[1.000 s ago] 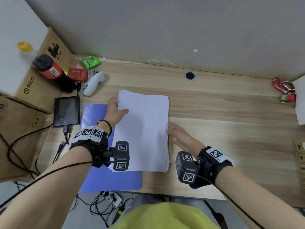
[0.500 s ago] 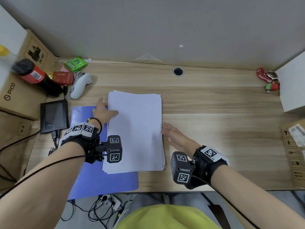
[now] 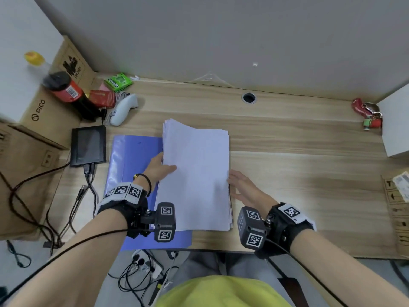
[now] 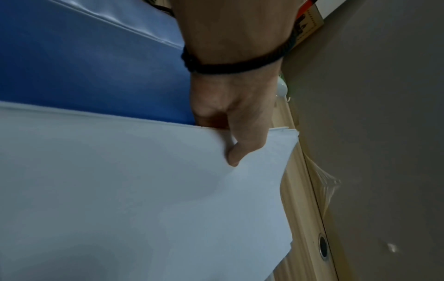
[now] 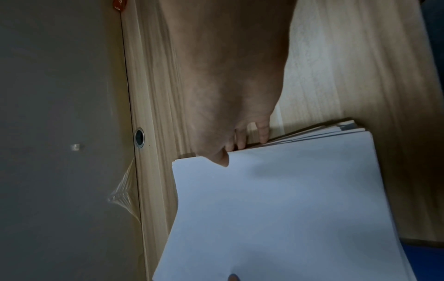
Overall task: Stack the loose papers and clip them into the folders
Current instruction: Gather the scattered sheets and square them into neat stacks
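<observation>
A stack of white papers [image 3: 194,173] lies mid-desk, its left part overlapping a blue folder [image 3: 132,156]. My left hand [image 3: 161,167] grips the stack's left edge, thumb on top and fingers underneath, and that side is raised a little. In the left wrist view the left hand [image 4: 240,114] has its thumb pressing the top sheet [image 4: 144,190] above the folder [image 4: 84,66]. My right hand [image 3: 241,187] holds the right edge. The right wrist view shows the right hand [image 5: 228,95] with its thumb tip over the papers [image 5: 288,209] and fingertips tucked under the fanned sheets.
Left of the folder sit a black device [image 3: 88,145] with cables, a white controller [image 3: 122,109], a red-and-black bottle [image 3: 68,94] and cardboard boxes [image 3: 44,116]. At the right are keys [image 3: 367,116], a white box [image 3: 396,125] and more cardboard [image 3: 398,207]. A cable hole [image 3: 249,97] is at the back.
My left hand slid down the stack's left edge toward me and now lifts that side. The right thumb has come over the right edge.
</observation>
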`<state>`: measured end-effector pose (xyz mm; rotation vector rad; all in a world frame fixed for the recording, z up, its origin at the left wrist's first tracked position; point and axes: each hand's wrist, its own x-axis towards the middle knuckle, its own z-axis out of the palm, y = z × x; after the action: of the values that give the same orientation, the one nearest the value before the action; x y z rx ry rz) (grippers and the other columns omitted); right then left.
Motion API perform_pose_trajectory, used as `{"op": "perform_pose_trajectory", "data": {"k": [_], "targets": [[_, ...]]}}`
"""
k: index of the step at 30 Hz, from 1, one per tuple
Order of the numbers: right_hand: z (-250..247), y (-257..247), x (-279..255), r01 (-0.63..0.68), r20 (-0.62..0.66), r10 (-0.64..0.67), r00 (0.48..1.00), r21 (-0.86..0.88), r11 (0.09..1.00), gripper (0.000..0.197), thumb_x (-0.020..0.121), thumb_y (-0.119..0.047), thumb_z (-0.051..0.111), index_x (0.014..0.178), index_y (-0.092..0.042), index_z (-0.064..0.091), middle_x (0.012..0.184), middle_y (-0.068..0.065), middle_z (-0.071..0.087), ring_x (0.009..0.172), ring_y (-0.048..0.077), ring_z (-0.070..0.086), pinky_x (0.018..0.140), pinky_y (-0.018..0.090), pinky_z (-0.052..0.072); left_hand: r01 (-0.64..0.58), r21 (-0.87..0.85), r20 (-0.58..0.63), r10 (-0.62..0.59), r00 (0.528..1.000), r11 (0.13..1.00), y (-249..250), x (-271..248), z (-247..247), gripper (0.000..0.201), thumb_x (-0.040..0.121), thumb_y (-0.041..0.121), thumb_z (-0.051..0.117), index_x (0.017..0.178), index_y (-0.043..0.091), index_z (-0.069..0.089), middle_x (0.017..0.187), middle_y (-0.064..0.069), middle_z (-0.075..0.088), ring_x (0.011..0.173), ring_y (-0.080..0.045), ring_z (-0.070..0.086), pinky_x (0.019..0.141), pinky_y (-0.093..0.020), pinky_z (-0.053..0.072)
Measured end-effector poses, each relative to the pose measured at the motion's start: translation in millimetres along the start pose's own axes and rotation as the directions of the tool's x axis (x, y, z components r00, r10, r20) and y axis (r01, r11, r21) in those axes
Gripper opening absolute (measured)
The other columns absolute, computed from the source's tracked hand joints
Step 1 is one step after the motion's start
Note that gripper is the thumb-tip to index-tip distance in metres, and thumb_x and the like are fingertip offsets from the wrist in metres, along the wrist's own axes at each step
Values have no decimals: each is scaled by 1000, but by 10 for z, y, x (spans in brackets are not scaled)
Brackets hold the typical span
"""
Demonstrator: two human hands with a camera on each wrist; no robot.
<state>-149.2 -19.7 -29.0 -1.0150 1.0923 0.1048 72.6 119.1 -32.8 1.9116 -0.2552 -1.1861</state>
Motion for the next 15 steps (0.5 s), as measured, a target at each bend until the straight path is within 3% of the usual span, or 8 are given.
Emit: {"op": "perform_pose_trajectory", "data": {"k": [3, 5, 8, 11, 15], "targets": [[-80, 72, -70, 2, -79, 1, 997, 31, 1000, 31, 96, -10, 49, 127, -15, 42, 106, -4, 59, 84, 2, 55, 71, 24, 45, -62, -67, 14, 63, 998, 996, -46, -154, 116, 45, 91, 3, 59, 133, 18, 49, 127, -4, 60, 107, -21, 61, 90, -37, 51], [-165, 113, -155, 23, -118, -17, 993, 55, 998, 34, 94, -15, 56, 125, -18, 40, 98, -10, 56, 82, 1, 54, 79, 25, 44, -116, -93, 64, 122, 991, 989, -34, -276, 207, 44, 91, 5, 60, 133, 19, 50, 128, 0, 61, 110, -19, 62, 95, -41, 51], [-336, 140, -267, 63, -139, -55, 989, 56, 996, 39, 91, -20, 62, 126, -16, 46, 108, -9, 62, 93, 7, 59, 77, 27, 45, -200, -137, 153, 220, 963, 970, 22, -466, 357, 44, 92, 10, 62, 132, 22, 51, 127, 6, 63, 112, -13, 63, 94, -37, 52], [-476, 59, -400, 127, -155, -118, 981, 51, 991, 15, 95, -18, 54, 109, -22, 59, 107, -5, 66, 93, 13, 62, 76, 28, 47, -270, -137, 186, 292, 938, 953, 184, -574, 491, 44, 91, 16, 63, 132, 23, 51, 128, 8, 62, 114, -11, 62, 94, -34, 52], [-592, -250, -620, 301, -216, -295, 931, -9, 954, 23, 99, -12, 42, 96, -25, 61, 101, -5, 68, 90, 14, 63, 81, 30, 48, -375, -115, 100, 386, 917, 920, 576, -630, 680, 40, 94, 18, 59, 132, 19, 50, 128, 6, 61, 116, -12, 60, 97, -32, 50]]}}
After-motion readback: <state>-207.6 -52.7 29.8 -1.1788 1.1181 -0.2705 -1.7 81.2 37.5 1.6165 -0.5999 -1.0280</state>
